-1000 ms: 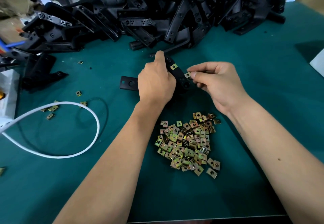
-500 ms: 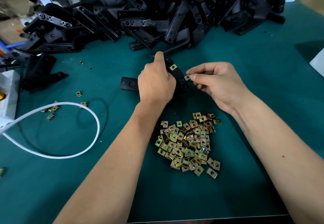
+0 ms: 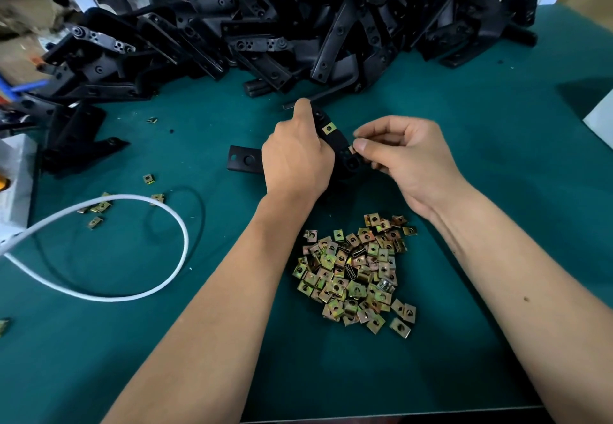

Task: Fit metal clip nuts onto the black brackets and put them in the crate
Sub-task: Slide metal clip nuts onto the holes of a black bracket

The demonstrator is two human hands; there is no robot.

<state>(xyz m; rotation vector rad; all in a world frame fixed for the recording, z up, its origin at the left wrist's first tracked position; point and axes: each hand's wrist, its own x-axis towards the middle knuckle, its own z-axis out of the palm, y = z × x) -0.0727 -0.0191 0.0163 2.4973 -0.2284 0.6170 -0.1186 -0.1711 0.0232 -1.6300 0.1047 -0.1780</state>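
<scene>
Item in work: one black angled metal bracket (image 3: 341,145), gripped by the curled left hand (image 3: 297,155) above the green table mat (image 3: 497,191), one brass-coloured square clip nut (image 3: 328,128) already seated on its upper arm; the right hand (image 3: 404,155) pinches a second small clip nut (image 3: 352,149) between thumb and forefinger against the bracket's edge. Stock: a loose heap of brass-coloured clip nuts (image 3: 355,274) near the forearms, a large pile of black brackets (image 3: 282,25) along the far edge. Sundry: looped white cable (image 3: 166,221) and a few stray nuts (image 3: 99,208) at left.
</scene>
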